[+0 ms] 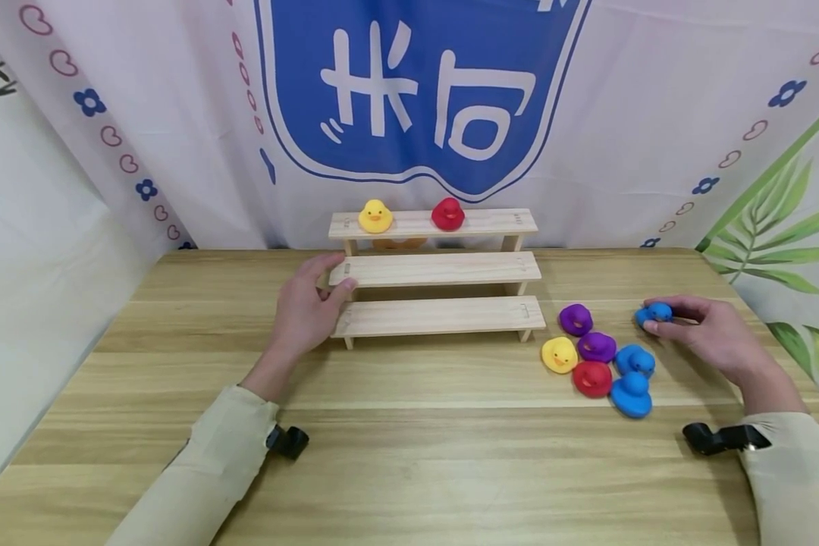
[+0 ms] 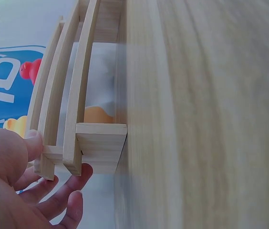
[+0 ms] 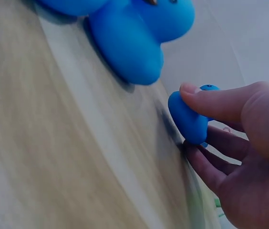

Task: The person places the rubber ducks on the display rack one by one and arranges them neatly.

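Observation:
My left hand (image 1: 305, 307) holds the left end of a three-step wooden stand (image 1: 444, 269), thumb on the middle step (image 2: 53, 114) and fingers around its end. At the right, my right hand (image 1: 723, 337) pinches a blue rubber duck (image 3: 188, 118) between thumb and fingers, just above or at the table; exact contact is unclear. A yellow duck (image 1: 375, 218) and a red duck (image 1: 448, 215) sit apart on the top step. Near my right hand stand two other blue ducks (image 1: 632, 396), two purple ducks (image 1: 576, 320), a yellow duck (image 1: 560, 355) and a red duck (image 1: 592, 379).
The wood-grain table (image 1: 409, 470) reaches back to a printed white curtain (image 1: 628, 98) with a blue emblem, close behind the stand. An orange shape (image 2: 98, 115) shows partly behind the stand. The loose ducks cluster right of the stand's lowest step.

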The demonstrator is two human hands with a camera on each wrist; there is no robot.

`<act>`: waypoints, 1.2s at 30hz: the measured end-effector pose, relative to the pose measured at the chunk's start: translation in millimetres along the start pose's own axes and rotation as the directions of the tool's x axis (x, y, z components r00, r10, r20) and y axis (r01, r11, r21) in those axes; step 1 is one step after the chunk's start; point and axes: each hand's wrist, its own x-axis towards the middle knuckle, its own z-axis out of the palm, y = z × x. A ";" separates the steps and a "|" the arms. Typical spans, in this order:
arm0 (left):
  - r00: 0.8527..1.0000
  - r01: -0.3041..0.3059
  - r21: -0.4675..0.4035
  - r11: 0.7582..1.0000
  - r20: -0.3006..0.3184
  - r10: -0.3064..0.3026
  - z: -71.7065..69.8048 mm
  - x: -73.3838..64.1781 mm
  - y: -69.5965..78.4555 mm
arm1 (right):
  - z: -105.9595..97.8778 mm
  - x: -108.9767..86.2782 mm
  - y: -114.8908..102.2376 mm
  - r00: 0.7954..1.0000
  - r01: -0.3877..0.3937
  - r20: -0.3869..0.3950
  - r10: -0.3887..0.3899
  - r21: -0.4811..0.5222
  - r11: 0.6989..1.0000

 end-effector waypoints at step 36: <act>1.000 0.007 -0.006 1.000 0.001 -0.007 1.7 0.2 -0.9 | 22.3 27.4 -116.9 0.961 0.230 -0.164 -0.222 0.031 0.973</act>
